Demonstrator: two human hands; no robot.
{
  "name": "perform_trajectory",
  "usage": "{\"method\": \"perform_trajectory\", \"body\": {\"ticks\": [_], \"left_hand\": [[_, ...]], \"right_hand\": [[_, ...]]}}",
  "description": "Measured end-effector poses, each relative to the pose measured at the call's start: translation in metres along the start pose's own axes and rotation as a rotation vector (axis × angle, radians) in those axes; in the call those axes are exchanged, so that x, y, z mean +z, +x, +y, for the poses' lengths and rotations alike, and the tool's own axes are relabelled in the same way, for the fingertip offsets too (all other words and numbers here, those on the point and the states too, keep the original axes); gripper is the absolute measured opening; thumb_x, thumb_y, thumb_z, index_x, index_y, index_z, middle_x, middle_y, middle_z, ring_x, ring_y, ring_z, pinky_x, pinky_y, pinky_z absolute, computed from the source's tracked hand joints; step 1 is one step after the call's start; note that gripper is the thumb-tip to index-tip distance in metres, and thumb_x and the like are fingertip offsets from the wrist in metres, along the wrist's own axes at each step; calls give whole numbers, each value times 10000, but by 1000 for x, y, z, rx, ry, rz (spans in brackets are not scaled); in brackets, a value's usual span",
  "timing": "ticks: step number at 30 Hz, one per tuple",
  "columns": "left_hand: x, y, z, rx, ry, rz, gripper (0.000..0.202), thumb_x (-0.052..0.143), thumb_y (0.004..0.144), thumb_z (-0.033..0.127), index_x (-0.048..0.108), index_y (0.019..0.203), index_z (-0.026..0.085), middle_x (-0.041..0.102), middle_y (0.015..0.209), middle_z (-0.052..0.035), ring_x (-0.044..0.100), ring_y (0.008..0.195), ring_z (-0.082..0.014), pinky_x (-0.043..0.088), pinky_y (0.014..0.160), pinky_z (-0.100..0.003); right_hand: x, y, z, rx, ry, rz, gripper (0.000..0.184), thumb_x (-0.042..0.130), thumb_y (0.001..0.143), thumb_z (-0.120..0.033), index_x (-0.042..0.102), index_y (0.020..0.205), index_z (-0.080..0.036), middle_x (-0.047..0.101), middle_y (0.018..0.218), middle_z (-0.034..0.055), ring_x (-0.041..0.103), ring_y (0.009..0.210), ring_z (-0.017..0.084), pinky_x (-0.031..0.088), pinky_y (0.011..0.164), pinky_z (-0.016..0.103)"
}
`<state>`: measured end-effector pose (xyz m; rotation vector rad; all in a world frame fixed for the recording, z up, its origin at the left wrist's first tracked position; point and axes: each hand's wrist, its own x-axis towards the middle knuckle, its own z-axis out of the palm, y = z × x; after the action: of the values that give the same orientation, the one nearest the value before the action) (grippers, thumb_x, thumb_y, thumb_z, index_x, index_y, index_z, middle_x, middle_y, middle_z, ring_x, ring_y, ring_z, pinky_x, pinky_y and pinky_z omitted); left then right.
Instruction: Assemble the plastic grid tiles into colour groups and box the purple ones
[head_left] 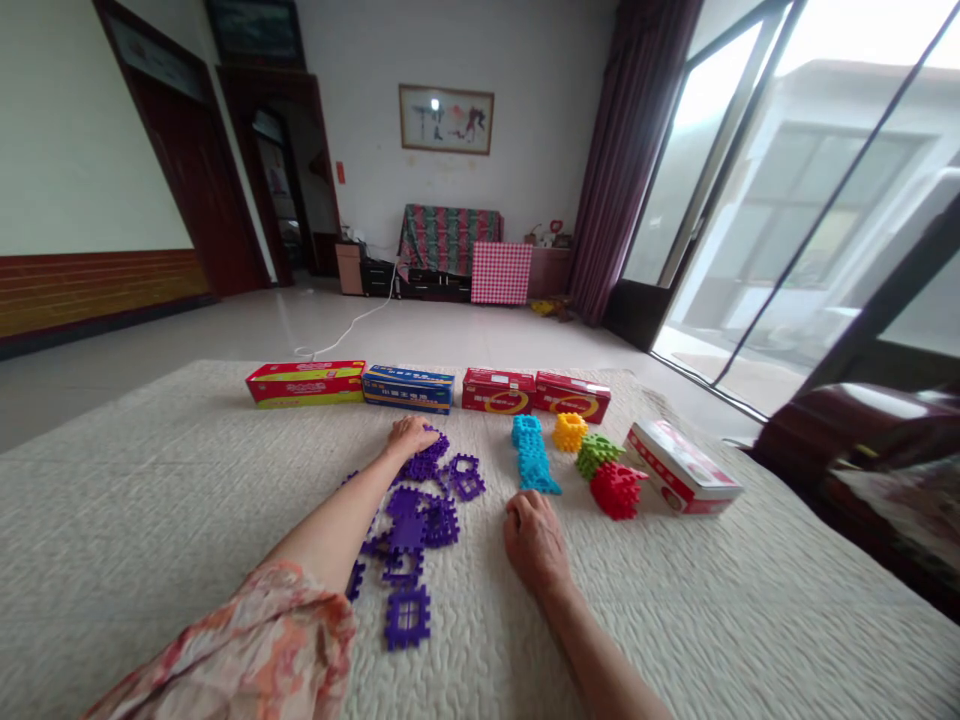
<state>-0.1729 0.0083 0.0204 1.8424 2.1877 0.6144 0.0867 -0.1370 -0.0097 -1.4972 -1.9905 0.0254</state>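
- Purple pieces (pixel 407 522): spread under the left hand (pixel 411 436) and nearer the body from it, left of the right hand (pixel 535 540).
- Handling, judged: light, stiff plastic, neither slippery nor especially fragile; notched rims should interlock and snag on neighbours. Best hold: opposite edges, between thumb and fingertips.
- Left hand: palm down, arm extended forward, fingers over the farthest purple pieces; whether they grip one cannot be told.
- Right hand: back upward, fingers curled, on the quilted cover (pixel 480 650); nothing visible held, underside hidden.
- Blue assembly (pixel 531 465): just beyond the right hand; contact cannot be confirmed.
- Red assembly (pixel 616 490): to the right hand's right, apart.
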Motion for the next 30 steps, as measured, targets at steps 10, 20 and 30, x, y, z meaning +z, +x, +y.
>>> {"method": "perform_trajectory", "body": {"ticks": [10,20,30], "left_hand": [[-45,-56,2,150,23,-3,479,517,834,429,575,1282,268,670,1198,-25,624,1069,-173,427,905,-214],[-48,-130,-84,-52,82,44,416,489,850,392,618,1206,220,624,1268,-74,563,1166,-215,402,962,-272],[-18,-137,-98,70,2,221,322,507,842,345,645,1107,224,611,1239,-42,551,1144,-185,390,977,-262]], "right_hand": [[-1,-1,1,22,-5,-16,169,483,828,-99,629,782,-171,616,900,74,531,879,173,340,803,253],[-2,0,1,18,-16,-31,174,479,832,-117,643,797,-161,617,898,82,525,855,173,331,770,258],[1,1,3,7,-26,-16,175,482,834,-119,646,793,-163,612,881,78,517,836,172,323,755,262]]}}
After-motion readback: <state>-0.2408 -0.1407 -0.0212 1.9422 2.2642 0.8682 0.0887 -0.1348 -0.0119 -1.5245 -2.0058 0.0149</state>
